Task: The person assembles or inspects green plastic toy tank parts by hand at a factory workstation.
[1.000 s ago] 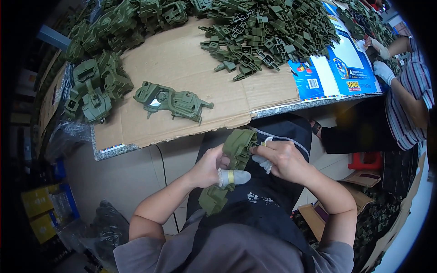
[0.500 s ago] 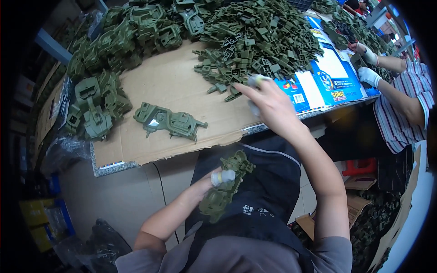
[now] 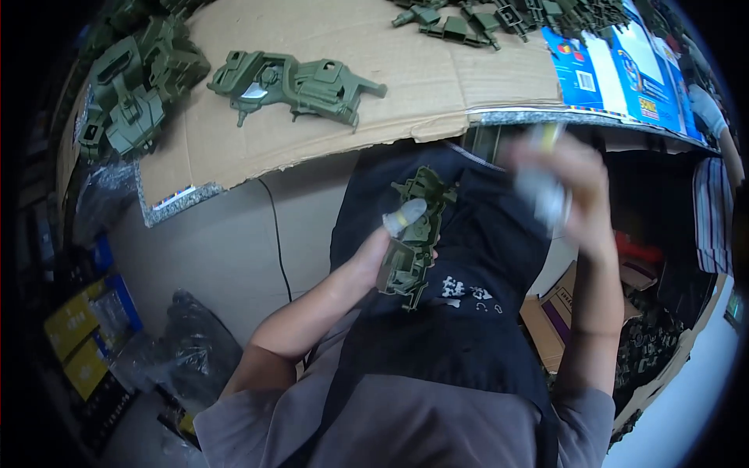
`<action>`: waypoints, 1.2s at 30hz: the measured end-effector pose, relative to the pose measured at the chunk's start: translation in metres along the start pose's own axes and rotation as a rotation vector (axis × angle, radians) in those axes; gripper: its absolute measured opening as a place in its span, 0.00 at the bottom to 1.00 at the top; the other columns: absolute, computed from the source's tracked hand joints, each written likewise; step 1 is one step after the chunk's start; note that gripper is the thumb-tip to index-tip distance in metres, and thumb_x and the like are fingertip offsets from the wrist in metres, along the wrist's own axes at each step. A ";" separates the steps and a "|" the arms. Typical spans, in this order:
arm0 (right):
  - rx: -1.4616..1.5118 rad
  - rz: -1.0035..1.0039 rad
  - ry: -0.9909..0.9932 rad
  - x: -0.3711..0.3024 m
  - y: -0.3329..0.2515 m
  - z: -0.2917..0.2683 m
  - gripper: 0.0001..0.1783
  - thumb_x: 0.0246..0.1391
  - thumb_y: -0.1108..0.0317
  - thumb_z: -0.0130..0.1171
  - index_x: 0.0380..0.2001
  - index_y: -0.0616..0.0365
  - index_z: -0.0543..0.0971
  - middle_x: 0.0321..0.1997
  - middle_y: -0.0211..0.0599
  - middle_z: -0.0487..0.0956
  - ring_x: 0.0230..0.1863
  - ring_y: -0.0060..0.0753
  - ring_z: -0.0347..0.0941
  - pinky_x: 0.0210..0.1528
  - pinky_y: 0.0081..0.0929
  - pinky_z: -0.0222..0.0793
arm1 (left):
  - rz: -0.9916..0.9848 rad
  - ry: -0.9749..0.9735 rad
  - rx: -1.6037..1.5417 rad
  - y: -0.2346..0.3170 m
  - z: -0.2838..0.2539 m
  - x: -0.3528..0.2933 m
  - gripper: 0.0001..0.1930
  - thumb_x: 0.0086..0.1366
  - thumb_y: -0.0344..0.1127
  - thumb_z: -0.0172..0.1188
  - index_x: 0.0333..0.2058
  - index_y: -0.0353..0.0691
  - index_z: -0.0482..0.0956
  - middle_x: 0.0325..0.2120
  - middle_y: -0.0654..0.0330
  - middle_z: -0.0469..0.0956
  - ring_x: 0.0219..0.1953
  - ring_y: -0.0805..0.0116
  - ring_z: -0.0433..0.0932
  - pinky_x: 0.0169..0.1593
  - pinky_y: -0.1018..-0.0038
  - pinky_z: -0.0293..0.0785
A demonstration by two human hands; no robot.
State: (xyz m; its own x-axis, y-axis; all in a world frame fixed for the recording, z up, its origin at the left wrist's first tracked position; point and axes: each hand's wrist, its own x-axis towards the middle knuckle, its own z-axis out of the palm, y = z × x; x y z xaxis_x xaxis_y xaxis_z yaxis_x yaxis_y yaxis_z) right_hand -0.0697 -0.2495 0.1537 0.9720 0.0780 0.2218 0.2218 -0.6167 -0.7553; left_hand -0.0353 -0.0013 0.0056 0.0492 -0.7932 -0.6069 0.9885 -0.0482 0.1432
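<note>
A dark green plastic toy vehicle body (image 3: 421, 230) is gripped in my left hand (image 3: 394, 230), over the lap of my black apron. The thumb, in a pale finger cover, presses on its upper side, and the other fingers are mostly hidden beneath it. My right hand (image 3: 566, 183) is off the table's front edge, to the right of that body, its fingers smeared by motion. It also wears pale finger covers. Whether it holds anything I cannot make out. A similar green vehicle body (image 3: 300, 86) lies on the cardboard-covered table (image 3: 406, 82).
More green bodies (image 3: 133, 93) are piled at the table's left. Small green parts (image 3: 499, 19) heap at the back right, by blue printed cardboard (image 3: 593, 78). A co-worker's gloved hand (image 3: 706, 109) is at far right. A box of dark parts (image 3: 655, 343) stands below right; plastic bags (image 3: 191, 335) lie lower left.
My right hand has drawn back from the parts heap toward me, over the table's edge. My left hand still holds the vehicle body, now turned more upright. The view has tilted down.
</note>
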 end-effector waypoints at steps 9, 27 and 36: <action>0.092 0.124 -0.539 -0.073 -0.025 0.080 0.17 0.30 0.81 0.54 0.32 0.62 0.76 0.22 0.41 0.71 0.27 0.44 0.73 0.30 0.35 0.71 | 0.043 0.071 0.053 -0.013 0.006 -0.005 0.21 0.63 0.46 0.48 0.49 0.39 0.68 0.39 0.54 0.76 0.35 0.65 0.78 0.39 0.69 0.77; 0.060 0.161 -0.646 -0.067 -0.010 0.092 0.24 0.26 0.81 0.54 0.36 0.59 0.77 0.25 0.42 0.74 0.28 0.46 0.73 0.31 0.36 0.71 | 0.170 0.246 0.206 -0.008 0.033 0.005 0.24 0.65 0.36 0.47 0.59 0.47 0.55 0.50 0.58 0.67 0.48 0.68 0.70 0.49 0.71 0.70; 0.026 -0.198 0.177 0.094 -0.017 0.080 0.31 0.43 0.66 0.59 0.54 0.51 0.66 0.48 0.48 0.68 0.49 0.48 0.65 0.49 0.35 0.64 | 0.488 -0.098 0.120 0.053 -0.043 -0.119 0.34 0.53 0.47 0.59 0.56 0.41 0.58 0.47 0.53 0.66 0.41 0.55 0.73 0.38 0.53 0.73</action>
State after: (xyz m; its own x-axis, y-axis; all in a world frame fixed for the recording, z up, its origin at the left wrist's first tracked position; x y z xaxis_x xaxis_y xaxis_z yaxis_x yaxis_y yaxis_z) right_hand 0.0242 -0.1696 0.1381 0.8812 0.0559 0.4694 0.4105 -0.5829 -0.7012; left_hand 0.0177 0.1172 0.0517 0.4814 -0.7939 -0.3716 0.8302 0.2770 0.4838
